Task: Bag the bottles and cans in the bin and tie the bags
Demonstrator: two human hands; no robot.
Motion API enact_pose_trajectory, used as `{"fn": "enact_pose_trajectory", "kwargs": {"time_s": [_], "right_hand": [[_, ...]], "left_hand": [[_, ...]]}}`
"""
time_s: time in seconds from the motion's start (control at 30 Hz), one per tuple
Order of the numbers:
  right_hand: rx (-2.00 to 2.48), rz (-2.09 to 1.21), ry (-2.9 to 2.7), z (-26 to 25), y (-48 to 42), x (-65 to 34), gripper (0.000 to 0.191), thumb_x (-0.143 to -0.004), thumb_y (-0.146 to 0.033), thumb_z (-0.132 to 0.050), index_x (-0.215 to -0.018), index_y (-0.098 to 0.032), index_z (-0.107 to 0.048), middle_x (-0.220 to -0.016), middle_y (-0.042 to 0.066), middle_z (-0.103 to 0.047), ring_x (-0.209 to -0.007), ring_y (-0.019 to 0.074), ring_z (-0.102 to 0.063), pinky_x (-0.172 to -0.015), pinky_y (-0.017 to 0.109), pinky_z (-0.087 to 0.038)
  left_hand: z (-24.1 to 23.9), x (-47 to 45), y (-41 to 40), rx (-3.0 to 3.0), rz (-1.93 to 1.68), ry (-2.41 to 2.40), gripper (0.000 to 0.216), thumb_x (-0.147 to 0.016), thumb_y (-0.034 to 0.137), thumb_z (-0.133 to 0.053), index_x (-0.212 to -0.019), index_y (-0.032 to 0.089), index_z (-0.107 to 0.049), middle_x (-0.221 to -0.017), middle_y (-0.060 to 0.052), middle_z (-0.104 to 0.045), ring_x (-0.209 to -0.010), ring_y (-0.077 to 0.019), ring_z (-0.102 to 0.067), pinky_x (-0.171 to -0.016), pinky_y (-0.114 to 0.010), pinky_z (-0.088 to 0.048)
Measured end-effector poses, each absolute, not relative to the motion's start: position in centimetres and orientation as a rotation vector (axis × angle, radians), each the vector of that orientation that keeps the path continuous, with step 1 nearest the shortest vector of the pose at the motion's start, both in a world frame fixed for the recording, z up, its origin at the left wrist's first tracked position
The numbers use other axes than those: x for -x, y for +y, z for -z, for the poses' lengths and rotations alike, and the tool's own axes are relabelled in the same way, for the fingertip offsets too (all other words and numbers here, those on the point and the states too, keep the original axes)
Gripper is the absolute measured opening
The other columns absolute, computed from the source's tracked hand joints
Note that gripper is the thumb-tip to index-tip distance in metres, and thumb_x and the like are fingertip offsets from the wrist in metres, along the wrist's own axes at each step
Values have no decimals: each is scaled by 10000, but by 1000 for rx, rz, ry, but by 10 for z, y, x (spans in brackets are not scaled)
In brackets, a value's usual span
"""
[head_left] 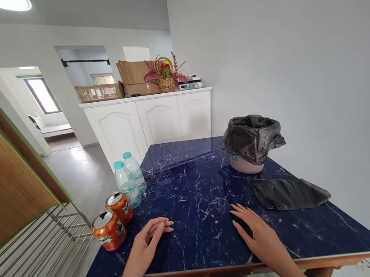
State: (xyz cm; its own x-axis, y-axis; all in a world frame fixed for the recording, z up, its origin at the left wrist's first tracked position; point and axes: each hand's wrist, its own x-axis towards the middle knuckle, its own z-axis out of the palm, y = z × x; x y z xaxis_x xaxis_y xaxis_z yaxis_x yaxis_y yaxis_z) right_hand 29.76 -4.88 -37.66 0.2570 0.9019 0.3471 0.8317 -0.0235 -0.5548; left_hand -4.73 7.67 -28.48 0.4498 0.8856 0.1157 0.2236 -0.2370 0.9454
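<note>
My left hand point(152, 239) rests on the dark blue marble table point(194, 187), fingers loosely curved and apart, holding nothing. Just left of it stand two orange soda cans point(109, 230) point(120, 207). My right hand point(255, 233) lies flat on the table with fingers stretched out, empty. A folded black bin bag point(289, 193) lies to its right. Behind that stands a small pink bin point(249, 162) lined with a black bag point(252, 136).
Two water bottles point(127, 182) with teal caps stand at the table's left edge. A metal rack point(34, 263) and a bamboo screen point(1, 167) are on the left. White cabinets point(150, 120) with cardboard and a flower basket point(165, 75) stand behind. A grey wall point(296, 51) runs along the right.
</note>
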Motion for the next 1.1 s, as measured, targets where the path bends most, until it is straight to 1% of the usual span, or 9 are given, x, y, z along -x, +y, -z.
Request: {"fn": "enact_pose_trajectory", "kwargs": {"time_s": [0.27, 0.6, 0.7, 0.77, 0.87, 0.93, 1.0, 1.07, 1.1], "right_hand": [[1857, -119, -1603, 390, -49, -302, 548, -1085, -627, -427, -1491, -330, -644, -1630, 12, -541, -1533, 376, -469, -1226, 658, -461], [1801, -28, -1650, 393, -47, -304, 511, -1082, -592, -446, -1489, -338, -621, -1614, 37, -566, -1508, 370, -509, -1161, 623, -537], [1669, 205, -1677, 357, -37, -324, 544, -1084, -532, -450, -1557, -274, -524, -1684, 87, -468, -1571, 367, -412, -1246, 627, -428], [1603, 432, -1664, 316, -26, -348, 522, -1080, -480, -458, -1528, -223, -533, -1650, 130, -501, -1587, 359, -382, -1293, 606, -349], [1555, 755, -1566, 249, -3, -394, 494, -1062, -457, -452, -1438, -166, -588, -1489, 195, -626, -1572, 372, -396, -1278, 587, -354], [1649, 876, -1486, 213, 15, -424, 543, -1063, -483, -394, -1456, -154, -571, -1514, 205, -602, -1587, 391, -352, -1272, 595, -333], [1831, 878, -1452, 191, 32, -450, 654, -1059, -527, -314, -1537, -114, -483, -1552, 238, -553, -1593, 424, -314, -1269, 605, -294], [1920, 814, -1480, 182, 47, -470, 738, -1044, -566, -287, -1561, -59, -431, -1477, 307, -587, -1498, 461, -445, -1204, 609, -361], [1953, 770, -1507, 180, 54, -477, 753, -1031, -587, -291, -1538, -56, -455, -1411, 320, -628, -1421, 475, -522, -1154, 620, -401]], "left_hand": [[288, 48, 72, -1709, -887, 917, 504, -984, 662, -630, -1175, 206, -730, -1185, -121, -814, -1074, -289, -793, -1066, -434, -574], [293, 52, 70, -1693, -913, 896, 491, -1002, 650, -615, -1179, 204, -718, -1167, -122, -811, -1051, -278, -792, -1057, -430, -563], [292, 53, 68, -1702, -902, 893, 475, -1008, 639, -611, -1161, 203, -721, -1146, -117, -809, -1032, -272, -789, -1036, -422, -564], [293, 53, 67, -1711, -894, 891, 470, -1013, 636, -604, -1153, 203, -720, -1131, -113, -808, -1019, -269, -786, -1022, -419, -564], [294, 52, 66, -1709, -893, 892, 464, -1020, 635, -594, -1151, 206, -714, -1118, -105, -809, -1005, -263, -781, -1008, -410, -561], [295, 53, 66, -1704, -896, 892, 464, -1021, 636, -592, -1147, 206, -710, -1108, -101, -810, -991, -258, -780, -997, -402, -559], [295, 53, 65, -1705, -899, 892, 473, -1014, 645, -597, -1137, 202, -710, -1096, -100, -809, -974, -257, -778, -978, -397, -560], [295, 53, 65, -1708, -904, 892, 478, -1010, 651, -600, -1123, 200, -709, -1080, -101, -808, -958, -258, -775, -957, -394, -562], [295, 53, 65, -1711, -906, 891, 473, -1012, 647, -597, -1118, 200, -708, -1073, -99, -807, -954, -257, -774, -953, -393, -561]]}}
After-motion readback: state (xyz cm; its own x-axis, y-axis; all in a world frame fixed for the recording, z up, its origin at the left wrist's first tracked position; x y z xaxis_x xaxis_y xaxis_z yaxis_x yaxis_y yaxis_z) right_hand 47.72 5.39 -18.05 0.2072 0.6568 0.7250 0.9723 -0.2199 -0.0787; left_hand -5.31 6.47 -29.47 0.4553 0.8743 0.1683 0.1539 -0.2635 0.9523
